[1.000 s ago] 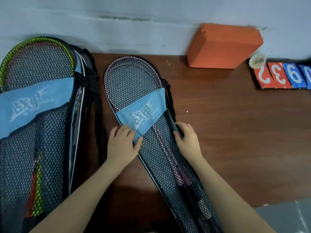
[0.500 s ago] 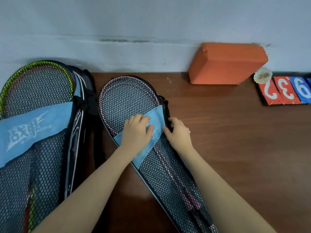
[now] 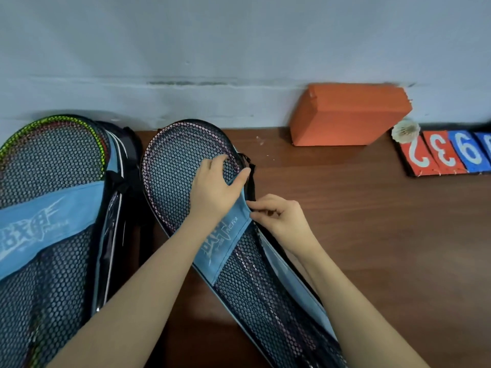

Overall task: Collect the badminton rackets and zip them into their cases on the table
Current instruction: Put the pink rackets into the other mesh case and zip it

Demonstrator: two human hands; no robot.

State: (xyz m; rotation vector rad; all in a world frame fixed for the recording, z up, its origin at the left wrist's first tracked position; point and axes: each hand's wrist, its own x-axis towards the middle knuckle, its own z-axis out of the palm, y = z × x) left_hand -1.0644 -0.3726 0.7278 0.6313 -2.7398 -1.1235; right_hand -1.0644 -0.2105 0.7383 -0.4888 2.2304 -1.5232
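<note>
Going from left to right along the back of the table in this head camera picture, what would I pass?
Green-rimmed racket case → pink-rimmed racket case → orange block → shuttlecock → number cards.

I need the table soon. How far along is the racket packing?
Done: rackets sit inside both mesh cases. In hand: left hand presses the middle case while the right hand pinches at its zip edge. Left: zipping that edge; the left case looks open.

A brown wooden table [image 3: 372, 235] fills the lower frame. On it: two mesh racket cases, one at far left [image 3: 53, 208] and one at centre [image 3: 172, 176], an orange block [image 3: 345, 115], a shuttlecock [image 3: 405, 130] and number cards [image 3: 451, 152] at upper right.
</note>
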